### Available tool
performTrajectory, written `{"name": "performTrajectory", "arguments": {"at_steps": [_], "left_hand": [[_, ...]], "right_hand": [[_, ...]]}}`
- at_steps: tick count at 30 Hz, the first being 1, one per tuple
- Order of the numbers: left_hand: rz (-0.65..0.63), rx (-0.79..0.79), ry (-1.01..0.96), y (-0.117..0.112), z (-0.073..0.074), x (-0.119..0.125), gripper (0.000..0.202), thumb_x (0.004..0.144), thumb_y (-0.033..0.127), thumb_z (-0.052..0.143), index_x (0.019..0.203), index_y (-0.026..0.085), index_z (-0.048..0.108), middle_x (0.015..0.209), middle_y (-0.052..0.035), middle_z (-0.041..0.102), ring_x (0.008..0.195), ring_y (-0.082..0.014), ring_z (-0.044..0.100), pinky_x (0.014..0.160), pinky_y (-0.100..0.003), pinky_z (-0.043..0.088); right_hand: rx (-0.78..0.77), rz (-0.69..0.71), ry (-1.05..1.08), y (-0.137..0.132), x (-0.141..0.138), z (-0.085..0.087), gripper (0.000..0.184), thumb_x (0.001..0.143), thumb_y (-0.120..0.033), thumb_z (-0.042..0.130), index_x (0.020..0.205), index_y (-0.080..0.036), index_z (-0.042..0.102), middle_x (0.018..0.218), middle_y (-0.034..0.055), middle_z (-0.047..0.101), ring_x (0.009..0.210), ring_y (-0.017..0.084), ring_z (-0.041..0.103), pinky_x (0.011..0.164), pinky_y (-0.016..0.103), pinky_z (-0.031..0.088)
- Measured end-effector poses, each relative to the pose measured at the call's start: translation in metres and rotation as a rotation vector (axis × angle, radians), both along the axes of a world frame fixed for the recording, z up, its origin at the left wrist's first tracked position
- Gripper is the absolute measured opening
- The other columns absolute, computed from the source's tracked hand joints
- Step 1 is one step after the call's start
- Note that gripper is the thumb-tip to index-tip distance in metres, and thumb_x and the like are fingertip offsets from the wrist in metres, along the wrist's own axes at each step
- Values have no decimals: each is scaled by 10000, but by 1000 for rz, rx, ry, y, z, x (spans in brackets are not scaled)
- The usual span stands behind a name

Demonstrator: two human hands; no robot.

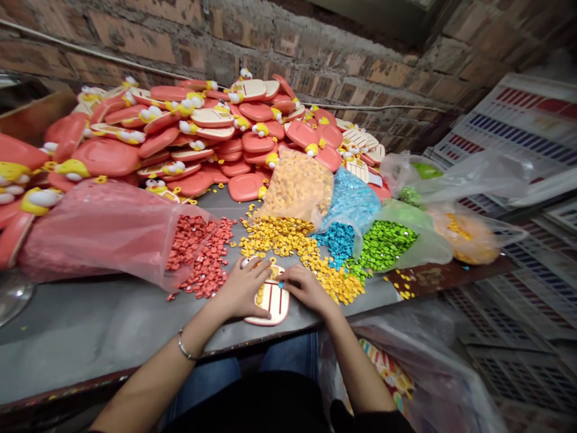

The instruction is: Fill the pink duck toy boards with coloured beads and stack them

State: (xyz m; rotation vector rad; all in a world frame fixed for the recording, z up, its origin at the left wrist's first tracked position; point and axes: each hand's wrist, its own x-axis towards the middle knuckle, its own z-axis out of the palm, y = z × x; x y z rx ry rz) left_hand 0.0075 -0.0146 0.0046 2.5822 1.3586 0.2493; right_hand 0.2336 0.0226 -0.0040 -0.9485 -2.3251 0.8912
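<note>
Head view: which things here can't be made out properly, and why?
Head view, toy board: its design is mostly covered by the left hand and right hand.
Head view, blue piece by the right hand: too small to tell whether it is pinched or only touched.
Head view, striped item at lower right: veiled by a plastic bag.
Head view, metal object at left: cut off by the frame edge.

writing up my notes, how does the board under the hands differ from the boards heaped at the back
The board under the hands lies alone on the table; the heaped boards are piled by the brick wall. It lies cream face up, with the left hand and right hand on it; most heaped boards show red backs, untouched. Both have red rims.
</note>
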Motion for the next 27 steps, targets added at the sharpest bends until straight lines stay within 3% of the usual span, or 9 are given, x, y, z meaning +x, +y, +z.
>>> {"name": "performTrajectory", "arguments": {"at_steps": [7, 11, 14, 15, 17, 20, 22, 24, 27], "left_hand": [[0, -6, 4, 0, -2, 1, 855, 634, 687, 698, 1314, 210, 497, 1476, -110, 431, 1341, -361, 351, 1099, -556, 176], [-9, -5, 4, 1, -4, 2, 836, 663, 697, 665, 1322, 210, 500, 1476, -116, 430, 1348, -363, 346, 1105, -549, 168], [-27, -21, 16, 2, -5, -2, 897, 657, 741, 637, 1354, 199, 480, 1494, -133, 402, 1364, -374, 325, 1110, -560, 150], [-37, -32, 22, 2, -5, -4, 944, 645, 757, 632, 1381, 194, 455, 1503, -140, 386, 1374, -377, 309, 1112, -563, 142], [-67, -63, 33, 2, -5, -8, 1037, 619, 777, 627, 1437, 187, 386, 1529, -150, 338, 1399, -380, 269, 1120, -563, 120], [-95, -111, 52, 1, -7, -12, 1119, 588, 777, 639, 1479, 179, 320, 1555, -165, 274, 1423, -384, 220, 1131, -562, 81], [-75, -124, 62, 0, -9, -10, 1154, 563, 776, 660, 1484, 173, 314, 1556, -176, 262, 1424, -396, 211, 1131, -573, 71], [-32, -110, 64, -1, -11, -5, 1180, 548, 780, 675, 1486, 161, 313, 1555, -186, 257, 1424, -408, 201, 1126, -589, 74], [26, -75, 72, -2, -15, 4, 1195, 557, 791, 668, 1489, 133, 309, 1559, -198, 235, 1428, -419, 175, 1118, -608, 75]], "right_hand": [[24, -21, 101, -6, -19, -7, 203, 896, -141, 557, 1016, -222, 699, 999, 52, 723, 979, 200, 617, 891, 364, 473], [-33, 149, 56, -18, -22, -1, 122, 856, -210, 640, 948, -243, 714, 929, 23, 731, 981, 204, 615, 969, 400, 432], [-91, 234, 89, -21, -8, 5, 102, 842, -291, 672, 921, -247, 718, 882, 16, 729, 945, 200, 628, 949, 388, 450], [-82, 163, 128, -18, 1, 6, 105, 858, -300, 651, 920, -243, 716, 886, 22, 726, 927, 198, 632, 915, 376, 468], [14, -131, 181, -6, 26, 6, 132, 896, -296, 592, 917, -235, 707, 904, 42, 714, 901, 204, 632, 854, 369, 486], [241, -567, 37, 22, 68, 1, 163, 902, -257, 546, 915, -217, 704, 929, 77, 688, 909, 237, 609, 853, 404, 464], [290, -638, -179, 40, 89, -5, 148, 870, -203, 566, 875, -201, 714, 904, 91, 667, 883, 245, 588, 836, 397, 455], [289, -612, -349, 50, 100, -12, 158, 849, -144, 570, 821, -197, 716, 861, 90, 651, 842, 236, 568, 805, 371, 452], [330, -571, -444, 54, 101, -22, 197, 860, -108, 536, 805, -198, 702, 846, 89, 645, 838, 237, 545, 780, 356, 445]]}}
